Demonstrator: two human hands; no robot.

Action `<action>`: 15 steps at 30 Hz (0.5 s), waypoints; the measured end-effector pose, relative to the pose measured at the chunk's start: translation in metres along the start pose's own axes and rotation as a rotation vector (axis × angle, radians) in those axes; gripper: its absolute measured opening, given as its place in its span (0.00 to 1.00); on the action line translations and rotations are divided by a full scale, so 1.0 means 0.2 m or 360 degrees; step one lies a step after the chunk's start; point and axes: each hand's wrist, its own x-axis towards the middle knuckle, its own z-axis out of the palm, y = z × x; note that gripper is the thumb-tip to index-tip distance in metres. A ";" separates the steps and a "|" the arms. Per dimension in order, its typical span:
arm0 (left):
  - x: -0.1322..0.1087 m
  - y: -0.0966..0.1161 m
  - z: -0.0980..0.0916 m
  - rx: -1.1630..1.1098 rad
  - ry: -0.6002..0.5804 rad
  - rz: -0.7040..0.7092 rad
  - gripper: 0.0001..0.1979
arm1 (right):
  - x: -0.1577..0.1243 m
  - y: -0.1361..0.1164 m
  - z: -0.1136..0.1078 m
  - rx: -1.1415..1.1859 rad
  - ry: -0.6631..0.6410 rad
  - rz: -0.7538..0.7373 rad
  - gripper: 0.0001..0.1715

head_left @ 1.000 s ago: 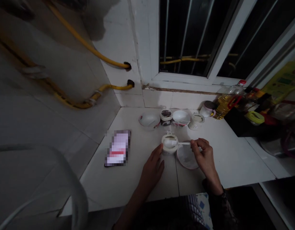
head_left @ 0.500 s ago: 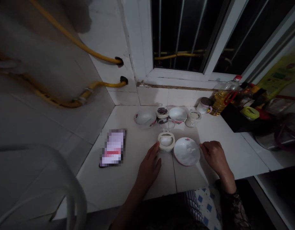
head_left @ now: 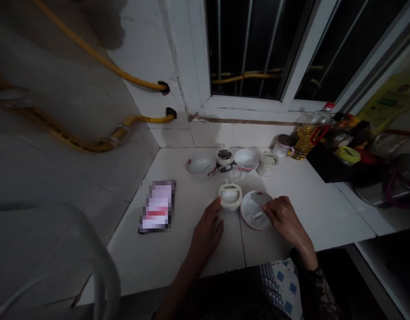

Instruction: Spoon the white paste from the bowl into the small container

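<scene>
Just under the right hand's fingers [head_left: 273, 208], loosely apart and newly moved over the pink-rimmed plate [head_left: 247, 213], lies a white spoon [head_left: 257, 216], while the relaxed left hand [head_left: 207, 235] sits against a round white tub [head_left: 229, 194], gripping nothing.

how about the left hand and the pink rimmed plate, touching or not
Apart: the head view shows bare white counter between the left hand and the pink-rimmed plate.
</scene>
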 end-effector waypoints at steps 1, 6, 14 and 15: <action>0.00 0.00 0.00 0.0000 -0.0003 -0.0007 0.34 | 0.00 -0.01 0.00 0.0027 -0.0004 0.0000 0.27; 0.00 0.00 0.00 0.0007 0.0004 -0.0006 0.34 | -0.02 -0.02 -0.01 0.0161 0.0078 0.0053 0.27; 0.01 0.00 0.00 0.0025 -0.0009 -0.0009 0.34 | -0.05 0.04 0.02 0.0479 0.0200 0.0482 0.30; 0.01 0.00 0.00 0.0022 -0.0008 -0.0002 0.34 | -0.05 0.04 0.02 0.0548 0.0211 0.0555 0.30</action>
